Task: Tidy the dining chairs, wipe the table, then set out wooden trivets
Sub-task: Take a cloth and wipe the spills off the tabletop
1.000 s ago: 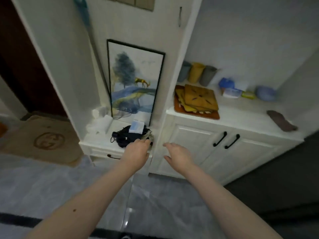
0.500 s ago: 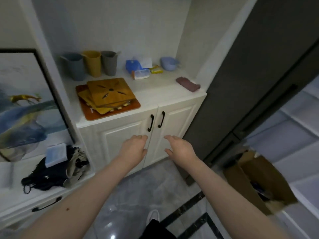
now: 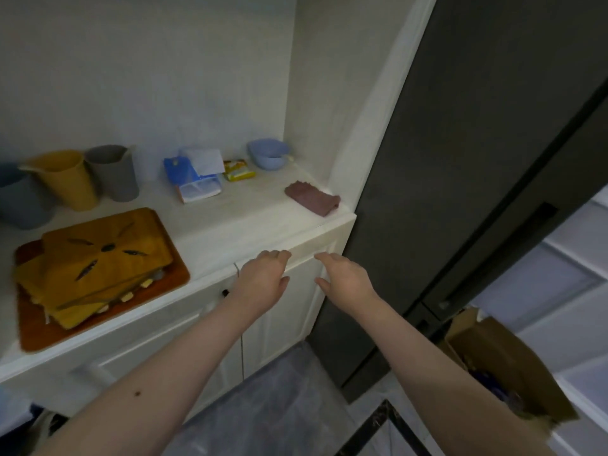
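White counter (image 3: pixel 263 222) carries a folded cloth (image 3: pixel 312 198) — wiping step starts, I judge; left hand (image 3: pixel 263 281) and right hand (image 3: pixel 345 278), both loose and empty, must reach it.

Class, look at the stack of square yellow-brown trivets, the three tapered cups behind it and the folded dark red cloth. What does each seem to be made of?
Stack of square yellow-brown trivets: probably wood or bamboo, matte, with cut slots.
Three tapered cups: likely matte plastic, plain blue, yellow and grey.
Folded dark red cloth: soft fabric, limp with ragged edges.
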